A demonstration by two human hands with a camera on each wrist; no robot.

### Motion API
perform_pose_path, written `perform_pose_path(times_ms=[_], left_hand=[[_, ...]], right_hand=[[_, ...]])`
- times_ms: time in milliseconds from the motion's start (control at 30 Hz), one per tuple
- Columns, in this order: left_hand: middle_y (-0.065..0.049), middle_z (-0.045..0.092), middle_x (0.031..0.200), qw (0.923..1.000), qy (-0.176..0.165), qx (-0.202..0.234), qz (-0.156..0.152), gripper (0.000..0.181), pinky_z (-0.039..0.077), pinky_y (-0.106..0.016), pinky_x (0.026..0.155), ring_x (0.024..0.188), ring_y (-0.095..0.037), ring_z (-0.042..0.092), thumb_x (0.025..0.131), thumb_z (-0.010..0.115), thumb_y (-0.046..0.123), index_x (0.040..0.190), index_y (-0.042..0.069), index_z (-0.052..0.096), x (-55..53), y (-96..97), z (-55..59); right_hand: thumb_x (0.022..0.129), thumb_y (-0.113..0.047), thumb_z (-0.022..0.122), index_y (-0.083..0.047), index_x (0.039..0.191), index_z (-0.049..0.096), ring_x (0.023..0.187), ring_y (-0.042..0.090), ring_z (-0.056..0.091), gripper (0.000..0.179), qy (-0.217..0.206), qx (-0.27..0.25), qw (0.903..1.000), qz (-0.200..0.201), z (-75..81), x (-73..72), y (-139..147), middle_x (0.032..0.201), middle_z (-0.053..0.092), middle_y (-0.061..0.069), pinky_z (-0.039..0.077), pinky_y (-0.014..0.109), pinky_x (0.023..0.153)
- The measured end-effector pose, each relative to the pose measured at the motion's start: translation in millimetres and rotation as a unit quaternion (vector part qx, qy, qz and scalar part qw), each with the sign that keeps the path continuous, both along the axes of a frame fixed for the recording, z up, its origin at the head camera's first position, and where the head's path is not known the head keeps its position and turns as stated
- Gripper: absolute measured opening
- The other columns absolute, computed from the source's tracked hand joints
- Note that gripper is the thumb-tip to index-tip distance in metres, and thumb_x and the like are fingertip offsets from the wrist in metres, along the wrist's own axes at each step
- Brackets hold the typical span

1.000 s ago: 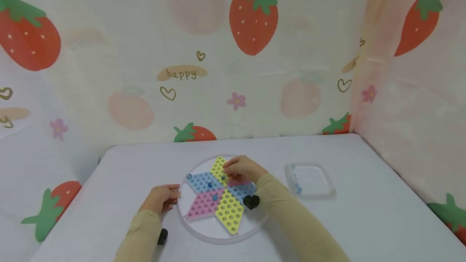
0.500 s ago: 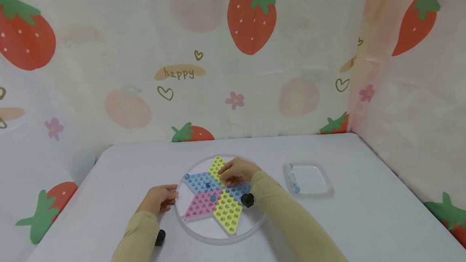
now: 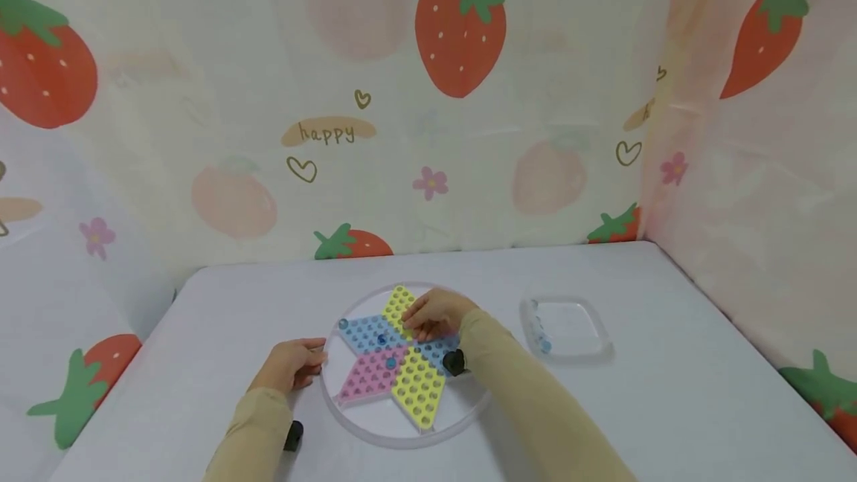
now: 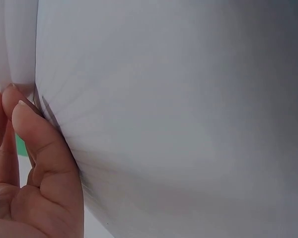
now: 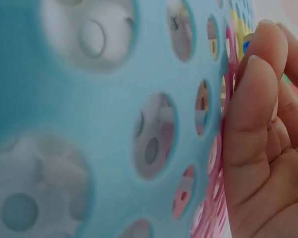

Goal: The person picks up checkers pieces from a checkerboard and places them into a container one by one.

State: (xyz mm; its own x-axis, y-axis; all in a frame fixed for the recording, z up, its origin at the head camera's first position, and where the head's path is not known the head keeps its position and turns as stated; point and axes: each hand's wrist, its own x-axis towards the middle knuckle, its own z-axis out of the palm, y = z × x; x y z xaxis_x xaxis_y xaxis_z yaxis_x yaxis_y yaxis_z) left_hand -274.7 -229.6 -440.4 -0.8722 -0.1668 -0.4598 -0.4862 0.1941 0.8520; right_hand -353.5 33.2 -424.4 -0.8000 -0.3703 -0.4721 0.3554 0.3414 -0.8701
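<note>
A round clear-rimmed Chinese checkers board (image 3: 348,426) lies on the table, its star of pink, blue and yellow points full of holes. My left hand (image 3: 284,364) pinches its left rim; in the left wrist view the thumb and fingers (image 4: 37,129) meet at the pale edge. Over the far yellow point, my right hand (image 3: 437,314) has its curled fingertips low on the holes. At those fingertips a blue marble (image 5: 247,45) shows in the right wrist view, mostly hidden. Other blue marbles sit at the left tip (image 3: 344,323), on the blue point (image 3: 382,339) and on the pink point (image 3: 391,363).
A clear square tray (image 3: 589,352) stands right of the board, with several pale blue marbles (image 3: 544,341) along its left side. A white cloth (image 3: 669,393) covers the table. Strawberry-print sheets (image 3: 375,43) hang behind and at both sides.
The right hand has lowered slightly over the board, its fingertips now covering the marble that showed beneath them. The left hand stays at the rim. The head view has shifted a little.
</note>
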Motion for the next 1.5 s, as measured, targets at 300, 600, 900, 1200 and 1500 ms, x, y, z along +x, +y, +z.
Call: perform_pose_path(times_ms=[300, 600, 900, 1200, 1500], left_hand=[[0.003, 0.058, 0.065, 0.9999, -0.007, -0.003, 0.010, 0.048, 0.044, -0.017, 0.050, 0.054, -0.006, 0.053, 0.092, 0.062, 0.000, 0.137, -0.007, 0.048, 0.6, -0.8, 0.7], [0.003, 0.057, 0.062, 1.0000, 0.004, -0.005, 0.007, 0.048, 0.044, -0.017, 0.051, 0.054, -0.006, 0.053, 0.091, 0.063, 0.000, 0.136, -0.007, 0.048, 1.7, 1.6, 2.9], [0.003, 0.058, 0.062, 1.0000, 0.004, -0.004, -0.002, 0.048, 0.044, -0.016, 0.051, 0.054, -0.006, 0.053, 0.091, 0.062, -0.001, 0.136, -0.008, 0.048, 0.6, 4.0, 1.5], [0.003, 0.056, 0.061, 1.0000, 0.002, -0.007, 0.002, 0.050, 0.044, -0.016, 0.051, 0.053, -0.005, 0.053, 0.091, 0.062, -0.001, 0.137, -0.008, 0.045, 0.3, 2.3, 1.5], [0.003, 0.058, 0.061, 0.9999, 0.005, -0.011, 0.011, 0.048, 0.044, -0.018, 0.051, 0.054, -0.006, 0.054, 0.091, 0.063, -0.001, 0.136, -0.006, 0.048, -1.6, 1.4, -3.7]], right_hand=[[0.083, 0.003, 0.073, 0.000, 0.097, 0.072, 0.048, 0.010, 0.049, 0.015, 0.016, 0.042, 0.9986, 0.026, 2.4, -2.7, -3, 0.065, 0.061, 0.006, 0.044, 0.021, 0.046], [0.081, 0.002, 0.075, -0.002, 0.094, 0.073, 0.048, 0.009, 0.050, 0.014, 0.030, 0.064, 0.9972, 0.027, 1.1, -2.2, -1, 0.066, 0.063, 0.006, 0.045, 0.021, 0.046], [0.083, 0.001, 0.073, -0.003, 0.094, 0.073, 0.048, 0.009, 0.049, 0.011, 0.049, 0.085, 0.9939, 0.049, 3.2, -2.8, 7, 0.065, 0.061, 0.004, 0.042, 0.021, 0.046], [0.084, -0.005, 0.074, -0.004, 0.100, 0.072, 0.054, 0.010, 0.049, 0.016, 0.065, 0.082, 0.9940, 0.034, 8.2, 5.5, 22, 0.065, 0.057, 0.002, 0.046, 0.024, 0.052], [0.087, -0.008, 0.071, 0.000, 0.107, 0.070, 0.058, 0.012, 0.047, 0.021, 0.108, 0.059, 0.9922, 0.017, 21.5, 17.4, 44, 0.066, 0.053, 0.002, 0.046, 0.026, 0.055]])
